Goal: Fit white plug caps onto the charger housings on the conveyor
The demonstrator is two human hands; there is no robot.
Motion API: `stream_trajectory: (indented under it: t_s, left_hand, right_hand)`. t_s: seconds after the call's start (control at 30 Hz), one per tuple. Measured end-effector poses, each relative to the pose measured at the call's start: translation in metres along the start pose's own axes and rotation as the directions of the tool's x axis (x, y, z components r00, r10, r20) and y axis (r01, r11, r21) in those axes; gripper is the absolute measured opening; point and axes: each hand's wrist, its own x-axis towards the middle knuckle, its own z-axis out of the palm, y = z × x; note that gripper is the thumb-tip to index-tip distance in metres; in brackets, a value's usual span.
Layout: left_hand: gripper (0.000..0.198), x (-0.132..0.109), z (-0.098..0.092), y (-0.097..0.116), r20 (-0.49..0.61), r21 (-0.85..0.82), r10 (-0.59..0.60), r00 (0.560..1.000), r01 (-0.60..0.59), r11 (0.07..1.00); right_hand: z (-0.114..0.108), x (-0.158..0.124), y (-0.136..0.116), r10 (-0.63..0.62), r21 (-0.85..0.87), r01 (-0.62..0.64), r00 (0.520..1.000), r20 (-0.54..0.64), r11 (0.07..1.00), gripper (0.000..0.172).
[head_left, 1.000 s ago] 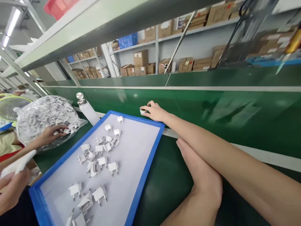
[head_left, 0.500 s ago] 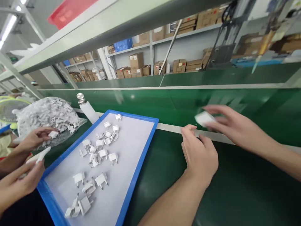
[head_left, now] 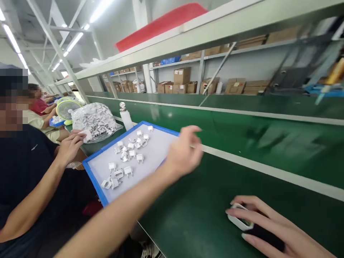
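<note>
My right hand (head_left: 268, 222) is low over the green table at the right. Its fingers are closed around a white plastic charger housing (head_left: 239, 224), whose open side shows a dark inside. My left hand (head_left: 185, 150) is raised at the right edge of the blue-rimmed tray (head_left: 165, 131), fingers loosely bent and apart, with nothing visible in them. White two-pin plug pieces (head_left: 128, 171) lie scattered on the tray's pale floor, several of them loose frames. My left forearm hides the tray's near right part.
A co-worker's hand (head_left: 71, 145) at the left holds a white piece beside a clear bag of white parts (head_left: 94, 120). A white pump bottle (head_left: 125, 118) stands behind the tray. The green conveyor belt (head_left: 242, 132) runs along the back, under a shelf beam (head_left: 172, 43).
The view has swung left. My right hand has come down to the table with the white housing. My left hand has moved away from it to the tray's edge, its fingers loosened.
</note>
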Motion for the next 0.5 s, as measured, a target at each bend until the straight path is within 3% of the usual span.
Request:
stream_trajectory:
  t_s: [0.03,0.07,0.13,0.2,0.3,0.37,0.43,0.5]
  left_hand:
    - [0.038,-0.007,-0.026,-0.012,0.022,0.060,0.019,1.000,-0.021,0.998]
    - [0.036,-0.017,-0.051,-0.025,0.046,0.255,0.034,0.998,-0.045,0.966]
    - [0.035,-0.040,-0.094,-0.055,0.122,0.576,-0.036,0.992,-0.041,0.816]
    - [0.038,-0.064,-0.120,-0.089,0.232,0.661,-0.115,0.966,-0.070,0.747]
    - [0.037,-0.092,-0.134,-0.134,0.281,0.642,-0.174,0.944,-0.050,0.765]
    - [0.037,-0.098,-0.136,-0.151,0.316,0.641,-0.209,0.926,-0.046,0.766]
    - [0.035,-0.093,-0.136,-0.152,0.371,0.654,-0.222,0.902,-0.084,0.752]
    - [0.035,-0.079,-0.133,-0.135,0.361,0.726,-0.165,0.918,-0.166,0.667]
  right_hand:
    - [-0.001,-0.001,-0.009,-0.022,0.033,0.021,1.000,0.019,0.999,0.042]
    - [-0.004,-0.002,-0.018,-0.045,0.066,0.043,0.999,0.028,0.997,0.035]
    - [-0.011,-0.006,-0.034,-0.059,0.137,0.054,0.998,0.029,0.989,0.032]
    - [-0.016,-0.011,-0.043,-0.061,0.192,0.059,0.998,0.006,0.980,0.033]
    - [-0.016,-0.019,-0.047,-0.035,0.233,0.042,0.999,-0.034,0.972,0.041]
    - [-0.013,-0.023,-0.046,0.034,0.290,-0.002,0.994,-0.102,0.957,0.051]
    - [-0.010,-0.026,-0.044,0.133,0.384,-0.029,0.960,-0.248,0.923,0.048]
    - [-0.006,-0.027,-0.042,0.234,0.445,-0.025,0.876,-0.423,0.895,0.036]
